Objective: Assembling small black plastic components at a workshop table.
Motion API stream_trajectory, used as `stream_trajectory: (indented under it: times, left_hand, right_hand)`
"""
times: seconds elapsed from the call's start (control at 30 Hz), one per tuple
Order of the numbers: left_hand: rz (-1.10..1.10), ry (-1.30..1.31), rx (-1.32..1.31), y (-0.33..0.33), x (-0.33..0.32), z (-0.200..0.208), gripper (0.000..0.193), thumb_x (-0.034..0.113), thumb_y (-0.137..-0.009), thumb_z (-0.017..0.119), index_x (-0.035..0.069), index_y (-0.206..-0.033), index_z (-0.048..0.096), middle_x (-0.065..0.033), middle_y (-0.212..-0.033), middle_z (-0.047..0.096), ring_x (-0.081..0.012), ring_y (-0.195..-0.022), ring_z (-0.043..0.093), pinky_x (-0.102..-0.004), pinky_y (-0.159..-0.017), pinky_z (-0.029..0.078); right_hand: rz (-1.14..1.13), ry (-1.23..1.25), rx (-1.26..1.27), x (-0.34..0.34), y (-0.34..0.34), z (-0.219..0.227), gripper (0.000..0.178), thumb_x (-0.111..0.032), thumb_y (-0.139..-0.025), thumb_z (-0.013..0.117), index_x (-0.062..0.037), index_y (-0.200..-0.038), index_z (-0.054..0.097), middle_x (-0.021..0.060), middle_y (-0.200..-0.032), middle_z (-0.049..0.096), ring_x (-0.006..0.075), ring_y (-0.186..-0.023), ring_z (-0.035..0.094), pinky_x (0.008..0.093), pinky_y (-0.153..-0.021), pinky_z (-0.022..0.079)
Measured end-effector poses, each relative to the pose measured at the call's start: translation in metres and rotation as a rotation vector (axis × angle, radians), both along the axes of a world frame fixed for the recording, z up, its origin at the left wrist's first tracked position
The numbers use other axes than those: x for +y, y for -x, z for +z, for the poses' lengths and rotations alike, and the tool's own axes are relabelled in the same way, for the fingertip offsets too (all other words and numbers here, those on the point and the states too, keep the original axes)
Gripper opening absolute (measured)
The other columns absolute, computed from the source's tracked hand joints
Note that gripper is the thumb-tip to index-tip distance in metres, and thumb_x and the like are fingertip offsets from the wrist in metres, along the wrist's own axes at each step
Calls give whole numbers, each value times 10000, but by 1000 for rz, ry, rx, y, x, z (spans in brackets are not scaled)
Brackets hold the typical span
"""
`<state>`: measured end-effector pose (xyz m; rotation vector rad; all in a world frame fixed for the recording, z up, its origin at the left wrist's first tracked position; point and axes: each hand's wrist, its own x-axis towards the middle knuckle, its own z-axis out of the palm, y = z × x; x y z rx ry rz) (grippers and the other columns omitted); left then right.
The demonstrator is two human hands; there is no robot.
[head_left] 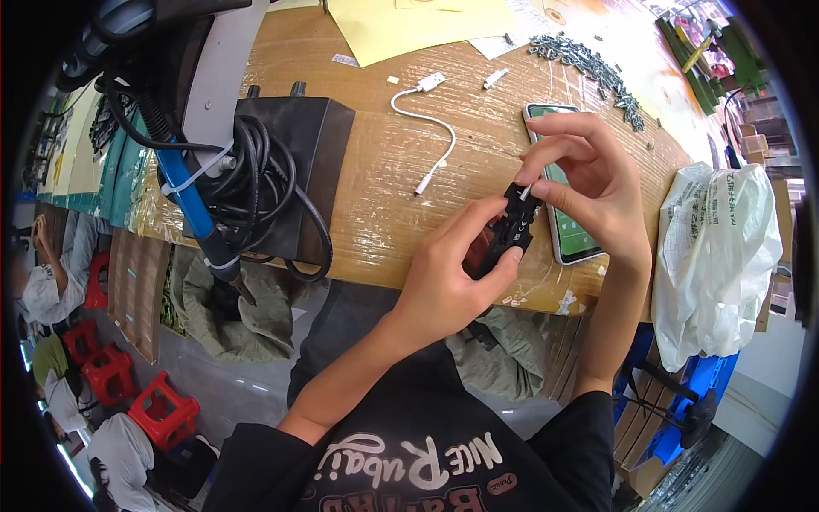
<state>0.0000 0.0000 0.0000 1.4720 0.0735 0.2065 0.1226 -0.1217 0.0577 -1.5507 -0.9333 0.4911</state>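
Observation:
My left hand (pixel 439 269) is wrapped round a black plastic part (pixel 512 226), holding it tilted above the table's front edge. At the part's upper end, my right hand (pixel 597 175) pinches a small pale piece (pixel 525 193) between thumb and fingertip. That piece touches or nearly touches the black part; its exact kind is too small to tell. Under my right hand lies a phone (pixel 576 235) with a lit green screen, partly covered by the fingers.
A short white cable (pixel 444 128) and a small white piece (pixel 495 78) lie beyond my hands. Small dark parts (pixel 589 68) are heaped farther back. Left stands a black box (pixel 328 136) with coiled cord and a blue-handled tool (pixel 192 196); right, a white bag (pixel 717 256).

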Motion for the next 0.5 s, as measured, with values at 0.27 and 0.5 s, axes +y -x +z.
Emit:
stream_trajectory:
  times: [0.27, 0.5]
  left_hand:
    - [2, -111, 7, 1, -1, 4, 352, 50, -700, 596, 1, -1031, 488, -95, -793, 519, -164, -584, 510, -271, -540, 420]
    - [-3, -238, -50, -2, -3, 7, 366, 14, -691, 613, -15, -1038, 500, -64, -776, 521, -94, -612, 482, -218, -519, 403]
  right_hand:
    - [17, -37, 5, 0, 1, 3, 514, 147, -643, 541, 20, -1129, 435, 75, -813, 539, 140, -797, 535, 272, -762, 427]
    - [10, 46, 16, -10, 3, 9, 600, 154, -603, 530, -15, -1166, 406, 70, -817, 523, 129, -772, 520, 267, -762, 416]
